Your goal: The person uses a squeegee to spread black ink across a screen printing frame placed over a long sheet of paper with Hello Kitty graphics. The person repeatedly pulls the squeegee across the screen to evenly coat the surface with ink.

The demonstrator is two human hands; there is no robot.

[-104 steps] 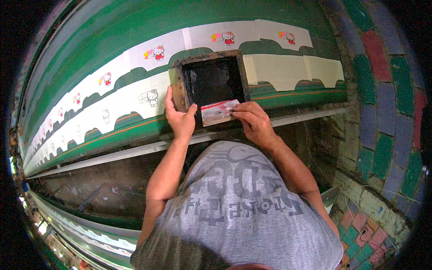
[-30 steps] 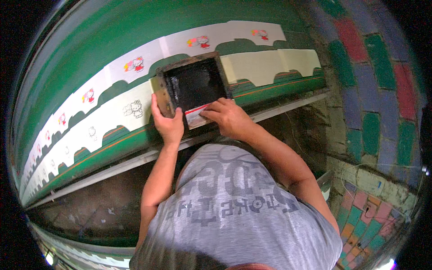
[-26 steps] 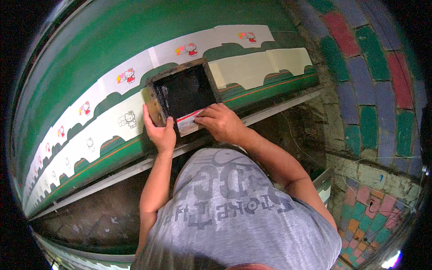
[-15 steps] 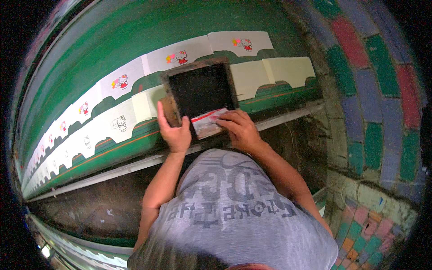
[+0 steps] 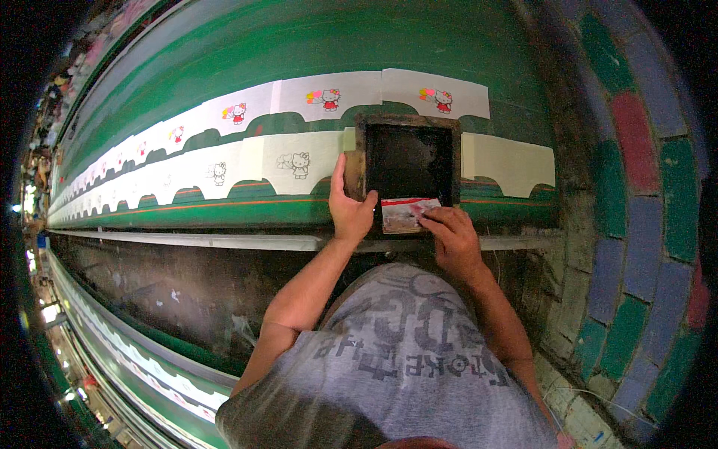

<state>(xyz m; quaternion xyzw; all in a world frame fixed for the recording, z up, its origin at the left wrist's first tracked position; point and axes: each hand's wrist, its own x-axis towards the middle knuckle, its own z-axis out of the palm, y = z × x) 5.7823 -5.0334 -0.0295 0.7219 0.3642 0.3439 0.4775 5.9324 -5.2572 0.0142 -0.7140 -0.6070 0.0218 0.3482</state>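
A wooden-framed printing screen point(image 5: 407, 121) with a dark, wet-looking mesh lies over the lower row of pale cut pieces on the green table. My left hand point(image 5: 353, 213) grips its left side, thumb along the near corner and fingers around a wooden strip. A flat white squeegee point(image 5: 402, 214) with a red stripe sits at the screen's near end. Its right part is pinched in the fingers of my right hand point(image 5: 456, 238). The piece beneath the screen is mostly hidden. Left of the screen, a pale piece point(image 5: 273, 165) bears an outlined cat figure.
An upper row of white pieces point(image 5: 351, 86) carries coloured cat prints. The green table point(image 5: 299, 45) ends in a pale rail point(image 5: 224, 241) near my body. Another table with white pieces point(image 5: 149, 374) runs at lower left. Painted brick point(image 5: 624, 202) stands on the right.
The screen has moved right along the lower row by about one piece. An outlined cat figure now shows directly left of it. Both hands keep hold, and the view has shifted.
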